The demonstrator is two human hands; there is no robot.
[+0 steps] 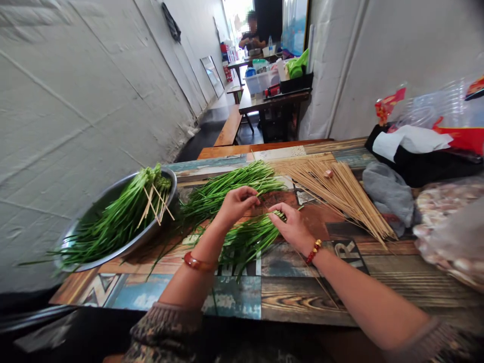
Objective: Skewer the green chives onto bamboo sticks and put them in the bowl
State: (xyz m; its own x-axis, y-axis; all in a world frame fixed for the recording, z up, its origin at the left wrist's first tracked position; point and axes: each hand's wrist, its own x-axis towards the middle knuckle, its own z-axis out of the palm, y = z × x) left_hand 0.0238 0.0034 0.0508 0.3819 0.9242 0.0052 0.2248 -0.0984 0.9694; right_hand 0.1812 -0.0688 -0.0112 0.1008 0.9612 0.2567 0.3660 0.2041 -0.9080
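The plank-patterned table (302, 297) is taken up by sorted stock: at its left is set the steel basin (141, 243), apparently so that greens bearing sticks (117, 222) are kept apart. The far pile of greens (234, 189) and near bunch (249, 237) are laid centrally, within reach; the fanned sticks (340, 199) are placed rightward. Both forearms are angled inward, fingertips nearly meeting: a thin stick (323, 286) is held by the right hand (293, 227); the left hand (238, 204) is narrowed, seemingly on a green stem (259, 194).
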